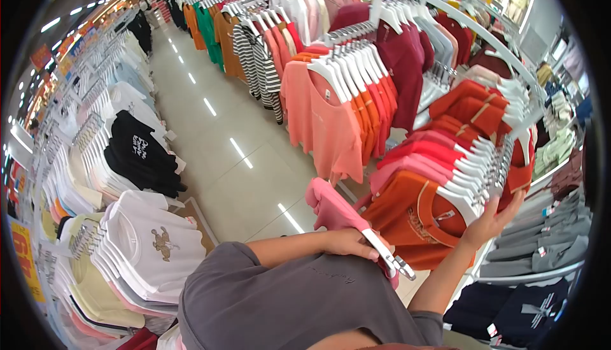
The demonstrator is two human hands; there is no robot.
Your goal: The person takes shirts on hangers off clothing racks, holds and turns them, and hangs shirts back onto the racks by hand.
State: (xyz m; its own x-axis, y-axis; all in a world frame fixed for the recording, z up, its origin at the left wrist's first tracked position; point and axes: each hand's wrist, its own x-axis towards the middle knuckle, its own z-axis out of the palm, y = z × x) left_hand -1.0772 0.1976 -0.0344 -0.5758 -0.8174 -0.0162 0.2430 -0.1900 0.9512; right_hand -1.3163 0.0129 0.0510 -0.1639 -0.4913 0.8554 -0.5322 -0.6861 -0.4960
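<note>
Two hands work well apart in my head view: the left hand (354, 244) grips a white hanger (379, 244) with a pink garment (332, 205), near the front orange shirt (407, 210); the right hand (489, 222) is at the racked hangers (470, 187), its grasp unclear to me.

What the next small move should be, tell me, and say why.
Probably the right hand should ease the closely packed white hangers apart: it is at that row's near end, fingers spread, while the left hand holds a pink garment whose hanger's metal hook is free.
</note>
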